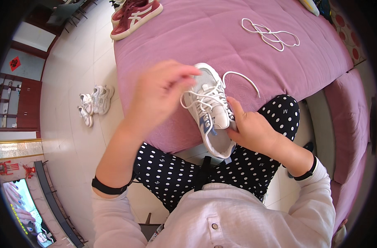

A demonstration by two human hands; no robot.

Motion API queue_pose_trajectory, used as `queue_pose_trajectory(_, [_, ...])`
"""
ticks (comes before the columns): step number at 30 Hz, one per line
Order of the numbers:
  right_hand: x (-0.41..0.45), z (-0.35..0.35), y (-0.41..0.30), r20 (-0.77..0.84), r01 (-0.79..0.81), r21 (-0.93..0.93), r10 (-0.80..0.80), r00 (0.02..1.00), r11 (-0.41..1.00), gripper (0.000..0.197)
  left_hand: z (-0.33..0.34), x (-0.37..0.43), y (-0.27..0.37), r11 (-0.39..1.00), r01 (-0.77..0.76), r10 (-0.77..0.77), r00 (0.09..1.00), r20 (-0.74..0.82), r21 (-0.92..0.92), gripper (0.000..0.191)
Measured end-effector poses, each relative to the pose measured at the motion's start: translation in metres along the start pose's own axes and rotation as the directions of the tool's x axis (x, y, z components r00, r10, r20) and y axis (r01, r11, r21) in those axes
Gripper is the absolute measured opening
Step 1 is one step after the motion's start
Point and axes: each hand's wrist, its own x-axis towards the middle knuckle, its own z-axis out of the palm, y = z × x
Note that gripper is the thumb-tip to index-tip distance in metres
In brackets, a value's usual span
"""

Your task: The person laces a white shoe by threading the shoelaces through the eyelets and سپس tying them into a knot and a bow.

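Observation:
A white and grey sneaker (221, 144) with blue trim points its toe away from me, over the edge of the pink padded cover. My right hand (253, 130) grips its right side near the collar. White laces (207, 99) cross its tongue in loose loops, and one lace end curves out to the right onto the cover. My left hand (162, 93), blurred, is raised left of the toe, its index finger and thumb slightly apart with nothing visible between them. A separate white shoelace (270, 32) lies loosely looped farther back on the cover.
Red sneakers (135, 20) with white stripes stand at the back left of the pink cover (163, 49). Several pale shoes (98, 99) are on the tiled floor to the left. Part of another shoe (309, 6) shows at the back right. A pink-covered seat (346, 124) is at the right.

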Motion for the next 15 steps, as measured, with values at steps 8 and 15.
queue_pose_trajectory(8, [0.021, -0.018, -0.011, -0.052, 0.006, -0.208, -0.018, 0.998, 0.978, 0.088, 0.058, 0.001, -0.01, 0.919, -0.247, 0.129, 0.926, 0.356, 0.308, 0.012])
queue_pose_trajectory(15, [0.026, -0.028, -0.001, -0.061, -0.123, 0.063, 0.126, 0.99, 0.99, 0.078, -0.05, 0.008, -0.023, 0.901, 0.308, -0.279, 0.951, 0.136, -0.305, 0.022])
